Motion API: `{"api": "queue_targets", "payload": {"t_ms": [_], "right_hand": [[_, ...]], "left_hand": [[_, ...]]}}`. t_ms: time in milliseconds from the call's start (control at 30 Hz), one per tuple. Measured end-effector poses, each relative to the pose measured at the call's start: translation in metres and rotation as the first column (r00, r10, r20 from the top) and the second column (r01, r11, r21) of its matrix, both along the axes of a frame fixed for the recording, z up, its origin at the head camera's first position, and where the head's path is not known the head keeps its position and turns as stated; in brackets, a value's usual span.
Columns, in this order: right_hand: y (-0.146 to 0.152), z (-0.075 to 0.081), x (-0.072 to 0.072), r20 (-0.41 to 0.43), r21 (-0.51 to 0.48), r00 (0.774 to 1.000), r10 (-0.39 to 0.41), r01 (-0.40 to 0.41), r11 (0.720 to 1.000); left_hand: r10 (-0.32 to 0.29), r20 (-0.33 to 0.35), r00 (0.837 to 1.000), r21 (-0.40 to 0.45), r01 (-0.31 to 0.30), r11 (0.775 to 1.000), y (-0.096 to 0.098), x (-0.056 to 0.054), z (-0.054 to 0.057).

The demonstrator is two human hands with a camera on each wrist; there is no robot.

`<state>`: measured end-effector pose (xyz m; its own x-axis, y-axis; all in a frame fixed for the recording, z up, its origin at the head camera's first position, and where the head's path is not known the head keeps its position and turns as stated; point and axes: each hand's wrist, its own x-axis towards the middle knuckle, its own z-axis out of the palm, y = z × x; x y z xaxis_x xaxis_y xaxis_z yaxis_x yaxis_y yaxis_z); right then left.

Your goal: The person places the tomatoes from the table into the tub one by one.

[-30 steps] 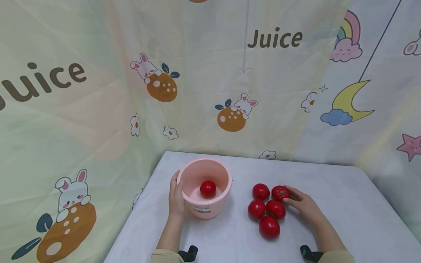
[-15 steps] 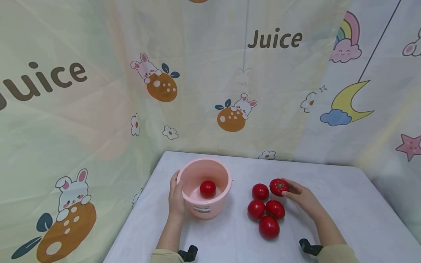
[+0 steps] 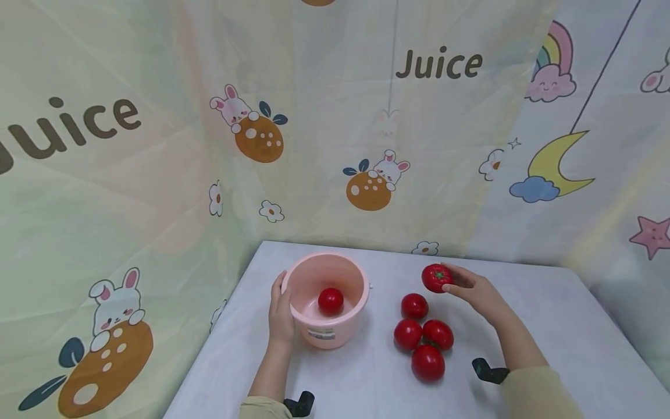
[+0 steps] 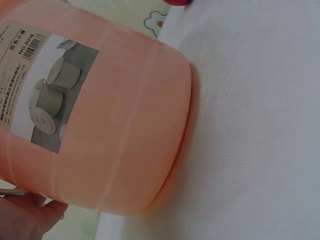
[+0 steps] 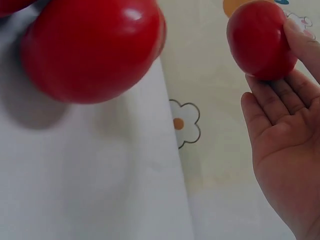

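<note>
Brightly red and glossy, the held tomato [image 3: 434,279] shows a green calyx [image 3: 439,275].

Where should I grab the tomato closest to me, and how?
I'd probably pinch the nearest tomato around its round, widest middle, coming from the near right. The back-left tomato and back-right tomato crowd its far side; its near side is free.
</note>
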<state>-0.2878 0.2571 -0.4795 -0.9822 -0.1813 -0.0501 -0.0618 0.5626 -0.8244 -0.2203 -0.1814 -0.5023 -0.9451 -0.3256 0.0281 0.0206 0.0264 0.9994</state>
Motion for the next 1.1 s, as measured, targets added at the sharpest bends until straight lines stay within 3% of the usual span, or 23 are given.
{"api": "queue_targets", "payload": {"t_ms": [567, 867, 1100], "right_hand": [[-0.036, 0.053, -0.019, -0.011, -0.018, 0.997, 0.073, -0.074, 0.997], [-0.069, 0.076, -0.031, -0.021, -0.027, 0.986, 0.166, -0.166, 0.986], [-0.094, 0.089, -0.041, -0.03, -0.029, 0.962, 0.271, -0.271, 0.962]], "left_hand": [[0.008, -0.008, 1.0, -0.008, -0.008, 1.0, 0.0, -0.002, 0.003], [0.011, -0.007, 1.0, -0.005, -0.011, 1.0, 0.0, -0.002, 0.002], [0.026, 0.016, 1.0, 0.0, -0.026, 1.0, 0.001, -0.001, 0.001]]}}
